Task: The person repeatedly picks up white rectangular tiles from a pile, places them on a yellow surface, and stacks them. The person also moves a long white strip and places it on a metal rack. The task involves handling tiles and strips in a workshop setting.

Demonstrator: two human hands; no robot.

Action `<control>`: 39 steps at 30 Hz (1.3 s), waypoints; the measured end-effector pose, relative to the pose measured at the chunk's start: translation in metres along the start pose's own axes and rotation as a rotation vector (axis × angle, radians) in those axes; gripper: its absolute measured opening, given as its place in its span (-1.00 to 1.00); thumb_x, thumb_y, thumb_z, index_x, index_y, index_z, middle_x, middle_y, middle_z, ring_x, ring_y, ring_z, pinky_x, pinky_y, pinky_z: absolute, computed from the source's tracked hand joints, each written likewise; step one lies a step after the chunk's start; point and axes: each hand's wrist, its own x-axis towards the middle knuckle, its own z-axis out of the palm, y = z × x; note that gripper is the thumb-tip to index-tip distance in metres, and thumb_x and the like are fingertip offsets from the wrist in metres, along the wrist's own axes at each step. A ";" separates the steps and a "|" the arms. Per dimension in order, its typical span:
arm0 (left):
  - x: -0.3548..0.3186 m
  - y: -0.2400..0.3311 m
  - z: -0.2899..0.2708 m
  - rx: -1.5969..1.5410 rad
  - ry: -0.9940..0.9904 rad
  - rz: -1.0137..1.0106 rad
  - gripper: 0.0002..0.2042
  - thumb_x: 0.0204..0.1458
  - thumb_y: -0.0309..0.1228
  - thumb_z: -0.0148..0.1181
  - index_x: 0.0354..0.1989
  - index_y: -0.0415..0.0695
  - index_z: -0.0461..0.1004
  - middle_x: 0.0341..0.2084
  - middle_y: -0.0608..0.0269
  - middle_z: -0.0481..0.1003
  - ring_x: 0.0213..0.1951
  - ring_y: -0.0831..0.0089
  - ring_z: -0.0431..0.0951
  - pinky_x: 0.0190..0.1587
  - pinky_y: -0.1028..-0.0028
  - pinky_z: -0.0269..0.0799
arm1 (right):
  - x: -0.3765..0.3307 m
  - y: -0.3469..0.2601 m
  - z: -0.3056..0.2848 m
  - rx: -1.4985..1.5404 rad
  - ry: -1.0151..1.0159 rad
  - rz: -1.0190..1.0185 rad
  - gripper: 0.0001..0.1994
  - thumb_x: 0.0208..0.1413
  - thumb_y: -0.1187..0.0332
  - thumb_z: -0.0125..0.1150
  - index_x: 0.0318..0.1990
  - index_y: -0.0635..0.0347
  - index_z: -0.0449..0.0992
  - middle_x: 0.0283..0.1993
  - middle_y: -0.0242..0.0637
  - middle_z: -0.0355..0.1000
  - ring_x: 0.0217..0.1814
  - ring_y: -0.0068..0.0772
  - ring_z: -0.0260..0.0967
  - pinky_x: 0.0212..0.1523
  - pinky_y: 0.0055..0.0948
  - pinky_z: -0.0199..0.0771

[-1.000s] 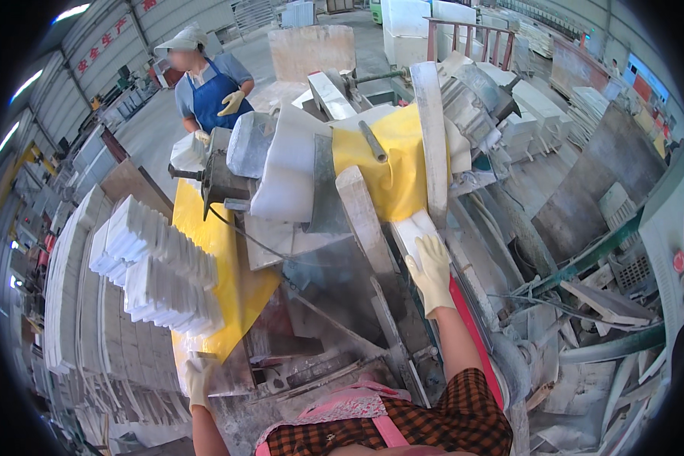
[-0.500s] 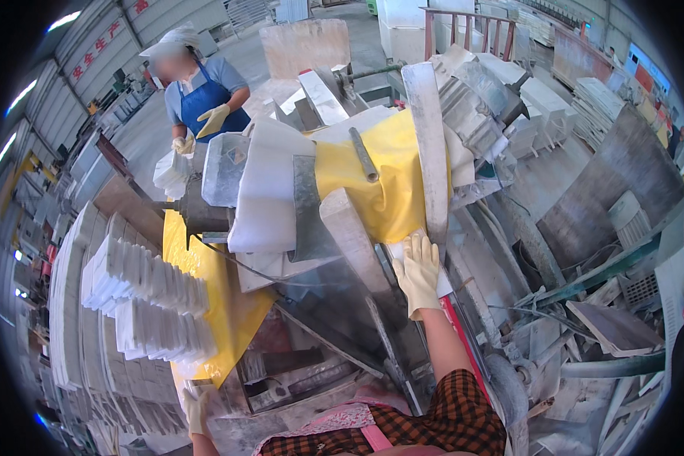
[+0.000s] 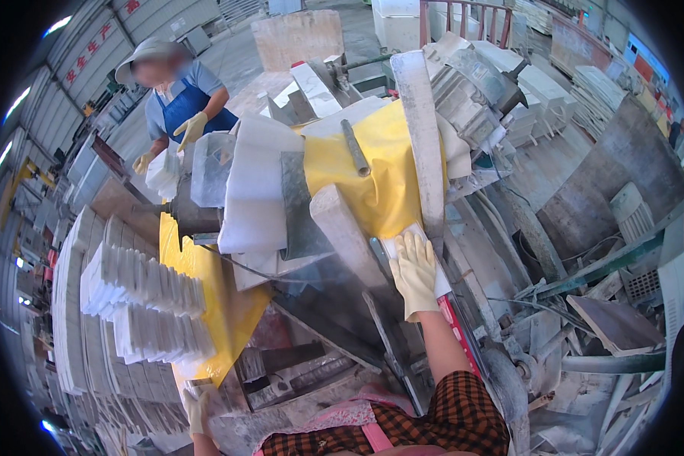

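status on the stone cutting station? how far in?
Done: rows of cut white stone strips stand stacked at the left. In hand: the gloved right hand lies flat on a pale piece on the dusty saw table, below the yellow cover; the left hand is low by the stacks, its grip unclear. Left: cannot tell; loose slabs lie at right.

The right hand (image 3: 416, 272) lies on a stone piece (image 3: 418, 237) before the saw (image 3: 304, 182), tile stacks (image 3: 140, 304) left, a co-worker (image 3: 176, 106) behind.
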 end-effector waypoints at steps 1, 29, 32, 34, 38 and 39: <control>0.001 -0.001 0.000 0.038 -0.004 -0.015 -0.21 -0.14 -0.23 0.37 0.32 -0.28 0.26 0.01 -0.20 0.51 0.06 -0.02 0.56 0.12 0.18 0.44 | -0.002 0.001 0.000 0.001 -0.006 -0.004 -0.41 0.27 0.10 0.09 0.40 0.11 0.29 0.49 -0.11 0.19 0.57 -0.07 0.01 0.58 -0.01 -0.19; 0.001 0.010 0.006 -0.065 -0.026 0.096 -0.30 0.05 -0.16 0.34 0.30 -0.32 0.29 -0.02 -0.08 0.51 -0.11 0.21 0.58 -0.18 0.30 0.55 | -0.209 0.044 -0.183 -0.037 -0.356 -0.172 -0.23 -0.08 0.46 0.32 0.40 0.18 0.27 0.48 -0.06 0.18 0.56 -0.01 0.05 0.53 -0.11 0.04; -0.005 0.019 0.005 -0.083 -0.034 0.099 -0.42 0.06 -0.17 0.32 0.18 -0.28 0.38 -0.14 0.02 0.54 -0.25 0.27 0.59 -0.28 0.30 0.53 | -0.226 0.026 -0.178 -0.172 -0.424 -0.160 -0.14 -0.11 0.40 0.38 0.45 0.16 0.19 0.53 -0.09 0.11 0.60 -0.07 -0.02 0.57 -0.11 -0.03; -0.005 0.022 0.004 -0.073 -0.046 0.081 -0.42 0.06 -0.18 0.32 0.18 -0.29 0.39 -0.15 0.01 0.54 -0.27 0.26 0.60 -0.31 0.29 0.54 | -0.226 0.019 -0.156 -0.331 -0.374 -0.122 -0.23 0.06 0.39 0.24 0.47 0.18 0.14 0.56 -0.09 0.05 0.62 -0.12 -0.08 0.58 -0.09 -0.07; -0.001 0.019 0.001 -0.021 -0.039 0.138 -0.43 0.04 -0.19 0.33 0.15 -0.30 0.40 -0.18 -0.02 0.56 -0.29 0.24 0.63 -0.35 0.30 0.55 | -0.229 0.021 -0.130 -0.450 -0.198 -0.124 -0.39 0.19 0.40 0.03 0.42 0.28 0.18 0.48 -0.02 0.16 0.56 -0.10 0.05 0.55 -0.12 0.01; 0.001 0.017 0.001 -0.026 -0.049 0.116 -0.43 0.04 -0.19 0.33 0.14 -0.30 0.40 -0.18 -0.03 0.56 -0.28 0.22 0.63 -0.35 0.30 0.55 | -0.228 0.025 -0.132 -0.367 -0.200 -0.103 -0.38 0.16 0.38 0.08 0.41 0.31 0.20 0.46 0.01 0.20 0.54 -0.09 0.10 0.54 -0.13 0.04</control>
